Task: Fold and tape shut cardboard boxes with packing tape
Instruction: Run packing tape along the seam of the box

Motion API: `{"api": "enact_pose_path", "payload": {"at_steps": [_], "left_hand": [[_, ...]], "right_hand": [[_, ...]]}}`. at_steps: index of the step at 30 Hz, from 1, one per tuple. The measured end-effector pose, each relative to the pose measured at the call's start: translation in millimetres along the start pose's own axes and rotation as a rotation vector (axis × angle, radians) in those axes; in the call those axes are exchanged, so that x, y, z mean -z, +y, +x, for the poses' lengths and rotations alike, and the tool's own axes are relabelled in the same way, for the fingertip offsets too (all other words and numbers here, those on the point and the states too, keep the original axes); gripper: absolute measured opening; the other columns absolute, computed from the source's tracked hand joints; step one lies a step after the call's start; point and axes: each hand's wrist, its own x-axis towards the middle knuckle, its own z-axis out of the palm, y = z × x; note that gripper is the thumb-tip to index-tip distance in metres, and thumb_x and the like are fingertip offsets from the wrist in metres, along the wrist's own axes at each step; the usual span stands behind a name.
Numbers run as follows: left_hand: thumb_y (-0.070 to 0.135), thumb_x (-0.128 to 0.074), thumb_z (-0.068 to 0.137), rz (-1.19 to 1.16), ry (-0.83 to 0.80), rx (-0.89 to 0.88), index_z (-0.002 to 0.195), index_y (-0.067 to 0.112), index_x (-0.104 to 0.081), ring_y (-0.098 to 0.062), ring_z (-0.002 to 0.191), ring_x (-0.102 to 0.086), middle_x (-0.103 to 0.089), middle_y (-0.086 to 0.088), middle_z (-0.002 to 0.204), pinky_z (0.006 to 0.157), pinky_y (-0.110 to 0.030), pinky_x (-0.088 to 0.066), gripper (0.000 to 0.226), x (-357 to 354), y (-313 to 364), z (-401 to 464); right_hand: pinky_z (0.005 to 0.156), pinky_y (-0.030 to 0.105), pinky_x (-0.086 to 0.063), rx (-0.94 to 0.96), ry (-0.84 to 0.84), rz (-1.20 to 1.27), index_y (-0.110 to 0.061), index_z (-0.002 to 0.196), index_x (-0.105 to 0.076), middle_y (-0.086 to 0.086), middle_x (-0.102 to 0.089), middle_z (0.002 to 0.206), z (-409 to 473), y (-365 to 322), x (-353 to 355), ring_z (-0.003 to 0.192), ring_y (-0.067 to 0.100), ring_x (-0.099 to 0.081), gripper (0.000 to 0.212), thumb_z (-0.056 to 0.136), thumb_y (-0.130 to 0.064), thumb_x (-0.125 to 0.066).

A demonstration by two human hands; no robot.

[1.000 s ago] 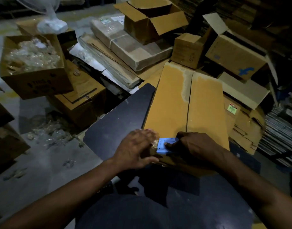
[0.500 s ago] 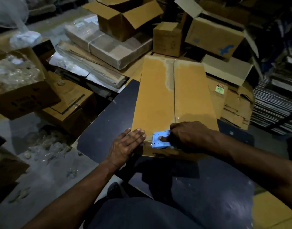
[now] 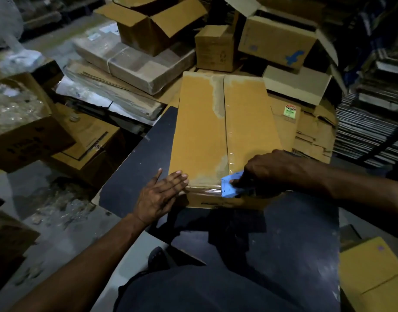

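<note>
Flat on one dark surface lies one long cardboard box. Left hand presses its near corner, fingers straight; right hand grips one blue tape dispenser at the near edge.

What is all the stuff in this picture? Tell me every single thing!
long cardboard box: one, yellow-brown, lying on the table, flaps shut
clear packing tape: one strip, shiny, along the box's middle seam and across its near edge
tape dispenser: one, light blue, at the box's near edge
table: one, black, under the box
open cardboard box: one, brown, behind, on a wrapped bundle
wrapped bundle: one, grey-brown, back left
small closed box: one, brown, just behind the long box
box with blue mark: one, brown, back right
flattened cardboard: a pile, brown, right of the long box
left hand: flat, fingers pressing the box's near left corner
right hand: grips the tape dispenser
</note>
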Motion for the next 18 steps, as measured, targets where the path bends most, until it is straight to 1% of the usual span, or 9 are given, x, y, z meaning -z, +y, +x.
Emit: {"api": "enact_pose_path", "payload": {"at_steps": [2,4,6,8,9,11,13,16,18], "left_hand": [[0.011,-0.069,0.106,-0.017,-0.038,0.012,0.160,0.014,-0.055,-0.025,0.159,-0.042,-0.047,-0.003,0.170,0.122,-0.071,-0.036,0.056,3.1,3.8,1.1],[0.024,-0.064,0.111,-0.024,-0.092,0.035,0.161,0.016,-0.054,-0.023,0.161,-0.040,-0.046,-0.002,0.171,0.122,-0.071,-0.034,0.052,7.9,8.5,2.1],[0.043,-0.069,0.107,0.022,-0.102,0.059,0.160,0.017,-0.056,-0.022,0.161,-0.040,-0.046,0.000,0.171,0.123,-0.072,-0.031,0.060,14.5,13.8,5.0],[0.053,-0.074,0.100,0.063,-0.062,0.064,0.155,0.015,-0.062,-0.025,0.161,-0.040,-0.047,-0.002,0.170,0.123,-0.071,-0.031,0.068,21.2,26.0,15.6],[0.054,-0.075,0.098,0.071,-0.037,0.049,0.154,0.013,-0.063,-0.026,0.161,-0.040,-0.047,-0.003,0.170,0.125,-0.070,-0.031,0.070,22.5,36.1,24.8],[0.057,-0.072,0.097,0.070,-0.040,0.005,0.156,0.009,-0.059,-0.026,0.161,-0.039,-0.046,-0.006,0.170,0.129,-0.064,-0.030,0.078,14.2,59.8,45.3],[0.065,-0.066,0.099,0.051,-0.122,0.013,0.162,0.006,-0.050,-0.024,0.163,-0.036,-0.044,-0.007,0.172,0.132,-0.058,-0.029,0.088,-4.9,79.5,59.4],[0.071,-0.061,0.099,0.038,-0.220,0.081,0.167,0.010,-0.043,-0.021,0.163,-0.034,-0.040,-0.005,0.174,0.128,-0.053,-0.035,0.093,-27.9,85.4,57.0],[0.067,-0.063,0.098,0.030,-0.213,0.073,0.167,0.012,-0.043,-0.019,0.162,-0.036,-0.039,-0.003,0.175,0.127,-0.051,-0.036,0.091,-29.5,80.4,53.1]], "right_hand": [[0.092,0.050,-0.055,0.000,-0.015,-0.008,-0.040,0.130,-0.068,-0.005,-0.069,0.115,0.9,-0.6,-8.2,0.110,0.025,-0.068,0.051,0.104,-0.071,-0.037],[0.091,0.052,-0.055,-0.017,0.015,0.005,-0.037,0.124,-0.069,-0.005,-0.070,0.112,9.2,-0.9,-14.7,0.107,0.025,-0.069,0.047,0.104,-0.070,-0.043],[0.088,0.050,-0.057,-0.047,0.040,0.034,-0.032,0.120,-0.070,-0.005,-0.072,0.110,20.1,2.6,-17.6,0.100,0.024,-0.071,0.050,0.102,-0.073,-0.048],[0.091,0.047,-0.057,-0.071,-0.003,0.117,-0.029,0.120,-0.072,-0.005,-0.072,0.114,28.3,6.5,-16.6,0.102,0.022,-0.070,0.054,0.101,-0.074,-0.049],[0.090,0.044,-0.056,-0.074,-0.031,0.145,-0.030,0.121,-0.071,-0.006,-0.071,0.117,31.9,7.7,-16.5,0.103,0.021,-0.070,0.053,0.101,-0.074,-0.050],[0.085,0.040,-0.058,-0.042,-0.030,0.150,-0.037,0.121,-0.069,-0.010,-0.071,0.118,39.8,9.6,-19.2,0.092,0.012,-0.068,0.039,0.098,-0.068,-0.062],[0.084,0.042,-0.061,-0.021,-0.012,0.105,-0.043,0.123,-0.065,-0.013,-0.070,0.113,46.9,12.1,-22.9,0.084,0.008,-0.065,0.033,0.094,-0.053,-0.077],[0.089,0.042,-0.060,0.008,-0.055,0.060,-0.048,0.142,-0.058,-0.009,-0.065,0.126,43.8,14.3,-18.8,0.108,0.018,-0.066,0.068,0.082,-0.031,-0.086],[0.087,0.043,-0.062,0.011,-0.064,0.074,-0.051,0.139,-0.059,-0.010,-0.065,0.123,44.1,18.2,-22.1,0.105,0.018,-0.066,0.073,0.076,-0.025,-0.086]]}}
